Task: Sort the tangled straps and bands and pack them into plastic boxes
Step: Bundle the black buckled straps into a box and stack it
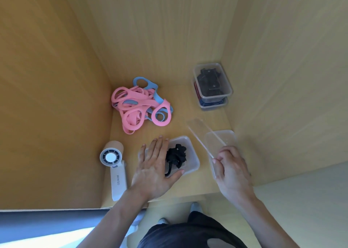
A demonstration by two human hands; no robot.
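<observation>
A clear plastic box near the desk's front edge holds a bundle of black straps. My left hand lies flat with straight fingers over the box's left side, thumb at its front rim. My right hand pinches a clear plastic lid, tilted up to the right of the box. A tangle of pink and blue bands lies in the far left corner of the desk.
Two stacked clear boxes with dark straps stand at the back right. Another empty clear box sits under my right hand. A white handheld fan lies at the left. Wooden walls enclose the desk on three sides.
</observation>
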